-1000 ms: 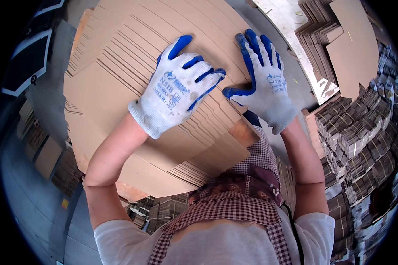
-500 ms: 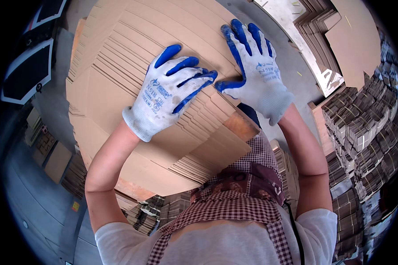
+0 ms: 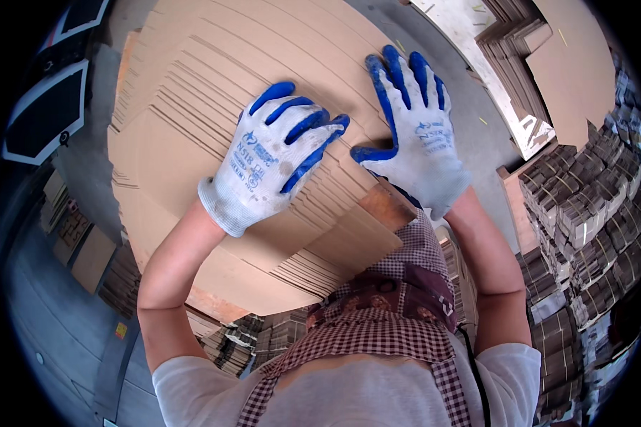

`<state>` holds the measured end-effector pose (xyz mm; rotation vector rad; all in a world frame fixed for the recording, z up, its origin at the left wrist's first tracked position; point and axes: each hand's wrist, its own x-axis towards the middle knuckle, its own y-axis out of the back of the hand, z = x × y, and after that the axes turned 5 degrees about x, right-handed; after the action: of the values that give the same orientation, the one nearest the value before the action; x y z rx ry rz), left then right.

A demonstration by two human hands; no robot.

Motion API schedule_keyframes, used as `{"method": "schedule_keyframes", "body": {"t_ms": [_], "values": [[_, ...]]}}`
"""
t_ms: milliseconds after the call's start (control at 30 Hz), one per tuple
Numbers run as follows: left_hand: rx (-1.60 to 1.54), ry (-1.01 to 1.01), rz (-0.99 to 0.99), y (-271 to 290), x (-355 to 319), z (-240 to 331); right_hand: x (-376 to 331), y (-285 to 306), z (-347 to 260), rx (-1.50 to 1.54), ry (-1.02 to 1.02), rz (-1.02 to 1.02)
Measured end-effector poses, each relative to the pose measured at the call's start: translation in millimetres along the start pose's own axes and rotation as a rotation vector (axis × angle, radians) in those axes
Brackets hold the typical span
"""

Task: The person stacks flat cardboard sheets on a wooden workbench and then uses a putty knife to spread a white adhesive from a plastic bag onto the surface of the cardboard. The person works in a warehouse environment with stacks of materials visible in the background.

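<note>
A tall fanned stack of flat brown cardboard sheets [image 3: 192, 135] fills the middle of the view. My left hand [image 3: 271, 160], in a white glove with blue palm coating, lies flat on the sheets with its fingers curled over their stepped edges. My right hand [image 3: 413, 135], gloved the same way, presses flat on the sheets farther right, fingers spread and thumb pointing left. Neither hand grips a sheet. My checked apron [image 3: 377, 334] and grey shirt fill the lower edge.
Bundles of folded cardboard [image 3: 584, 220] are stacked along the right. A pale board [image 3: 477, 57] and large brown sheets [image 3: 577, 64] lie at the upper right. More flat cardboard [image 3: 85, 256] sits on the grey floor at the left, below a dark machine panel [image 3: 43, 114].
Both hands have slid a little across the sheets, the left one downward and the right one up and closer to the left hand. The stack looks nearer.
</note>
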<state>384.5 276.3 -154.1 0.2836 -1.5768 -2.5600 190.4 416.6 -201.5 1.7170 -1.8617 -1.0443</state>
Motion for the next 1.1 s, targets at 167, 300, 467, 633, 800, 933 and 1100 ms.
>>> {"method": "schedule_keyframes", "body": {"t_ms": [167,300,467,633,800,933,1100], "values": [[0.128,0.232,0.107,25,-12,-19,1,5,2,0.010,-0.022,-0.037],[0.237,0.557,0.466,42,-27,-64,6,7,-10,-0.061,0.027,0.021],[-0.205,0.747,0.410,52,-19,-99,22,3,-27,-0.017,0.106,0.021],[-0.157,0.726,0.328,48,-15,-108,27,-3,-22,0.019,0.066,-0.046],[0.020,0.671,0.383,54,-23,-133,29,-1,-20,0.045,0.068,-0.074],[-0.121,1.019,0.500,71,-36,-154,30,0,-23,0.038,0.069,-0.079],[-0.077,1.123,0.573,75,-54,-165,32,3,-25,0.056,0.065,-0.110]]}}
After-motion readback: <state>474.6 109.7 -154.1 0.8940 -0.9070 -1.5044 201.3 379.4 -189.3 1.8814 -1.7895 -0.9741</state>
